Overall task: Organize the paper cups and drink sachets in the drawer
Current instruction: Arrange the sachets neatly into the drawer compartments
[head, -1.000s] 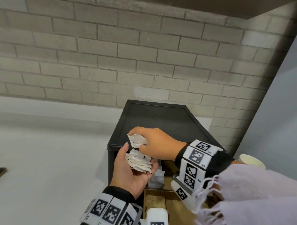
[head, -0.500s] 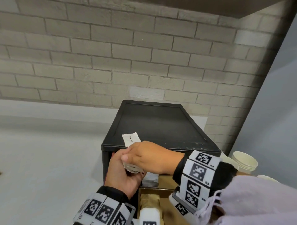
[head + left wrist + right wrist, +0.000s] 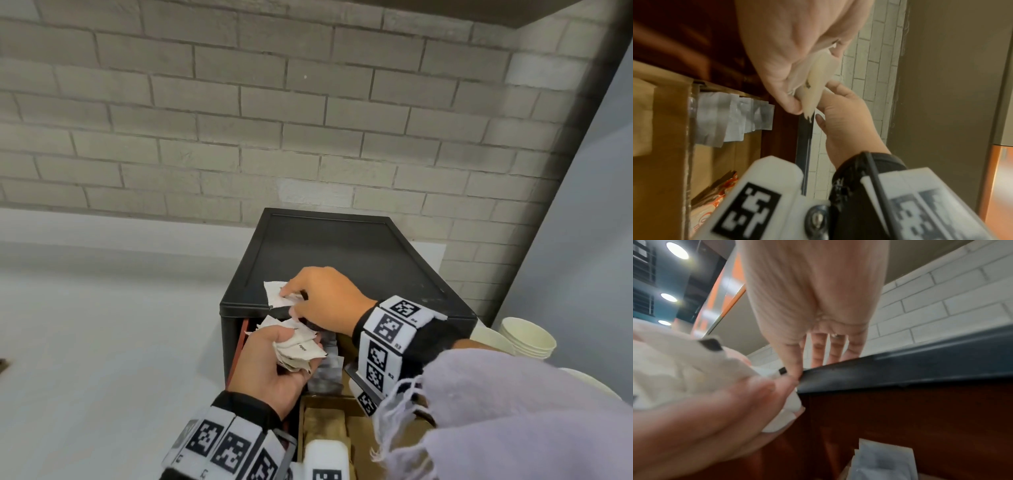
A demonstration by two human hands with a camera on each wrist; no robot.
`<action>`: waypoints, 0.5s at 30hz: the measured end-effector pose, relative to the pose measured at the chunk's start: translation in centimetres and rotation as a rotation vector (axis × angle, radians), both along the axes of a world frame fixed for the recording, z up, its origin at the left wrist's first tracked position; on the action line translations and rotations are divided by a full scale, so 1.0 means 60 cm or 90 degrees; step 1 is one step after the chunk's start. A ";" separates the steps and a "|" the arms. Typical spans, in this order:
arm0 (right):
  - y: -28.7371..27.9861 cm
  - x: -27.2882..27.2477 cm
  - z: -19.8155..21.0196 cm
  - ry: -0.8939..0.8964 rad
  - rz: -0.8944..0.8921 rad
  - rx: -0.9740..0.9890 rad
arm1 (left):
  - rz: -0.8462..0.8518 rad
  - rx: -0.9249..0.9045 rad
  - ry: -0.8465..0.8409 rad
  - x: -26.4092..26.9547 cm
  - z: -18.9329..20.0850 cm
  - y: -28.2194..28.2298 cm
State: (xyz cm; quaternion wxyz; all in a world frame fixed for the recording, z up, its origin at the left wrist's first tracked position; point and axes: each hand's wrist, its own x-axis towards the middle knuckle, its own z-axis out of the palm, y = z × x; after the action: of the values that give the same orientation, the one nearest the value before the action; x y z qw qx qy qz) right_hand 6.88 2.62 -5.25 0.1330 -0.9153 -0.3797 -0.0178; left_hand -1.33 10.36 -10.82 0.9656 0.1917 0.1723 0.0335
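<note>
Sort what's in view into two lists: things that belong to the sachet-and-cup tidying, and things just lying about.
Part of the job:
- white sachets bunched in the left hand
- single sachet pinched by the right hand
- silver sachets standing in the drawer
- stacked paper cups

Just lying about:
- black cabinet
- orange packet
- brick wall

The head view looks down from above at the black box-shaped drawer cabinet (image 3: 346, 260); both wrist views look closely along the hands and share its front edge.

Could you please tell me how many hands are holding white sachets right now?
2: the left hand cups a bunch of white sachets; the right hand pinches a single sachet over the black box.
</note>
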 end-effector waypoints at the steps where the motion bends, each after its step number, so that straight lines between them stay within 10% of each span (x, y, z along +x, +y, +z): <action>1: -0.004 -0.002 -0.002 -0.006 -0.014 0.041 | -0.004 0.008 0.009 -0.001 0.002 -0.002; 6: -0.044 -0.023 0.006 0.023 -0.059 0.201 | -0.029 0.041 0.030 -0.008 0.010 -0.009; 12: -0.117 -0.068 -0.009 0.416 -0.239 0.604 | -0.125 0.040 -0.029 -0.025 0.027 -0.022; 15: -0.144 -0.090 -0.035 0.417 -0.272 0.653 | -0.188 0.069 -0.047 -0.030 0.032 -0.034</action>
State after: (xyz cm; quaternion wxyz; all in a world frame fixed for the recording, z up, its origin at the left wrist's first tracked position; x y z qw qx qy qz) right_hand 1.47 -6.03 -7.33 0.6561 -0.7490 -0.0724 0.0570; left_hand -3.15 8.29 -8.89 0.9541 0.2651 0.1046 -0.0924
